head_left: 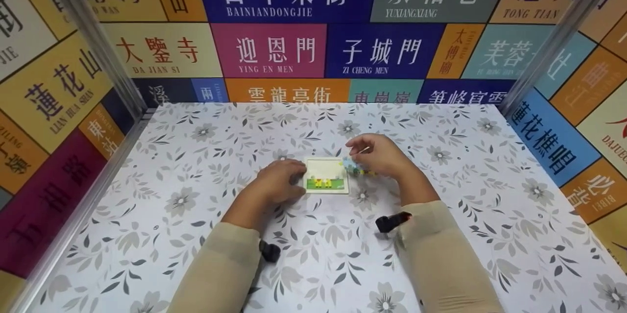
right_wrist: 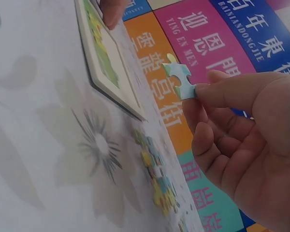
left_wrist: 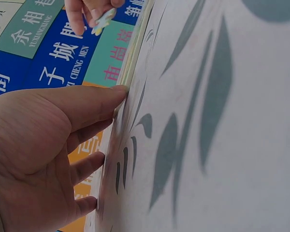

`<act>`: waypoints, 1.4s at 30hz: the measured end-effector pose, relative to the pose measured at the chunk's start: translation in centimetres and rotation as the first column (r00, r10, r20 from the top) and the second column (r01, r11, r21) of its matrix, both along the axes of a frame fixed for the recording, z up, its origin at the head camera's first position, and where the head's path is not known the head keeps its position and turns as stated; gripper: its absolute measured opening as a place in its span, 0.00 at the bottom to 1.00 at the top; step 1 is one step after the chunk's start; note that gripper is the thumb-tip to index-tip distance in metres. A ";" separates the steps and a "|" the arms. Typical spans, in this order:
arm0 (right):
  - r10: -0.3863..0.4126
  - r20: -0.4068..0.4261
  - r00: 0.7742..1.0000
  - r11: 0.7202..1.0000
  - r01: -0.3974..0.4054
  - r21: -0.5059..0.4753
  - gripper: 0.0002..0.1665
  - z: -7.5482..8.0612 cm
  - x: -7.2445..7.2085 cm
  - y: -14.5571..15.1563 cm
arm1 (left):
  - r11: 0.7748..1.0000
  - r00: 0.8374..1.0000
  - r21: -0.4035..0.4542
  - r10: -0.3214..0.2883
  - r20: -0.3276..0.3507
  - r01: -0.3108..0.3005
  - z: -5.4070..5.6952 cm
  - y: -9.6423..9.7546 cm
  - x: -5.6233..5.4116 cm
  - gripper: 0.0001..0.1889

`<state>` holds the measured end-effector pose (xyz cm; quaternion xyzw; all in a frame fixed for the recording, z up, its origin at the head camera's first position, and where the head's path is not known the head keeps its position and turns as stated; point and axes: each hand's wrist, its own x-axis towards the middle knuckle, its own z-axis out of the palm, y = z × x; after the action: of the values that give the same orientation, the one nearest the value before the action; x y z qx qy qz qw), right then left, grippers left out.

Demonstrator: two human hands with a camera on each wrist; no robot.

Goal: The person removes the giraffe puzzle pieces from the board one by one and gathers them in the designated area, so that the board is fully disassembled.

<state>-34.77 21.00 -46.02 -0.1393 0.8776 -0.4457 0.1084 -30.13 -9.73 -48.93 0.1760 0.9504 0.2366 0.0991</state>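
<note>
A small jigsaw puzzle tray point(head_left: 324, 168) with a pale rim lies flat mid-table. Its lower part shows a green and yellow picture; the upper part is bare cream board. At its left edge rests my left hand point(head_left: 279, 181), thumb against the rim and fingers loosely bent, as the left wrist view also shows. My right hand point(head_left: 384, 155) is raised over the tray's right side. Between thumb and forefinger it pinches a light-blue jigsaw piece point(right_wrist: 183, 81) with a yellow knob. Loose jigsaw pieces point(right_wrist: 157, 174) lie on the table beneath that hand, right of the tray.
A white cloth with grey flowers and leaves covers the table point(head_left: 186, 234). Behind it and at both sides stand panels point(head_left: 274, 51) of coloured signs. Black wrist cameras point(head_left: 392, 222) sit at both sleeve cuffs.
</note>
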 end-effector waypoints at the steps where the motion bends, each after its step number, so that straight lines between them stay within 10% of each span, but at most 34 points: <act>1: -0.010 0.000 1.000 1.000 0.010 0.000 0.18 0.0 0.0 0.4 | 1.000 1.000 -0.001 0.002 0.004 -0.002 0.0 0.0 0.0 0.33; 20: -0.169 0.033 0.985 0.984 0.166 0.061 0.24 -0.4 -0.1 9.0 | 1.000 0.999 0.028 0.014 0.030 -0.015 -0.3 0.0 0.0 0.34; 42: -0.179 0.119 0.977 0.979 0.165 0.116 0.24 -2.0 -0.2 10.0 | 1.000 1.000 0.023 -0.003 0.011 0.002 0.0 -0.2 0.2 0.33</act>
<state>-34.94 31.01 -48.04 -0.0277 0.8999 -0.4144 0.1328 -29.94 -9.90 -48.88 0.1771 0.9468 0.2485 0.1027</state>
